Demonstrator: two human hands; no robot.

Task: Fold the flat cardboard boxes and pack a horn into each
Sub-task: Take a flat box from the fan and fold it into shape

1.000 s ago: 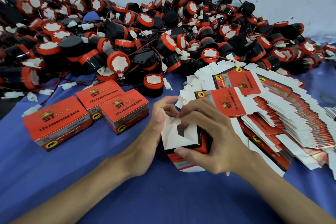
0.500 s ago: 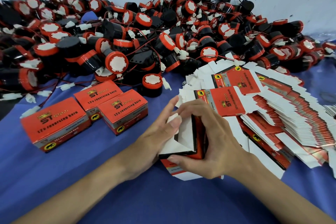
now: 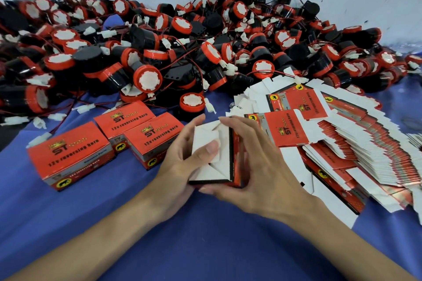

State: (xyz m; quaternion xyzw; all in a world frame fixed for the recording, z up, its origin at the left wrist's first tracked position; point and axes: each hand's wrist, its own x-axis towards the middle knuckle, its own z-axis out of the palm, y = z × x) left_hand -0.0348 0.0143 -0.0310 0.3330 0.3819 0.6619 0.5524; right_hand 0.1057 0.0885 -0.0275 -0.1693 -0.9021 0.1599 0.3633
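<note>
Box (image 3: 222, 166) held between both hands, low at the table (image 3: 205, 242) (resting or lifted, we cannot tell), just beside the stack of flat boxes (image 3: 347, 150). Left hand (image 3: 180, 166) wraps the left edge, thumb pressing the white flaps down. Right hand (image 3: 258, 166) cups the red side, thumb under the near corner. Flapped end faces up at us; its longer side runs away from us. Risk, we judge: the flaps look half tucked, so easing the thumb could spring them open. Squeezing harder might buckle the walls.
</note>
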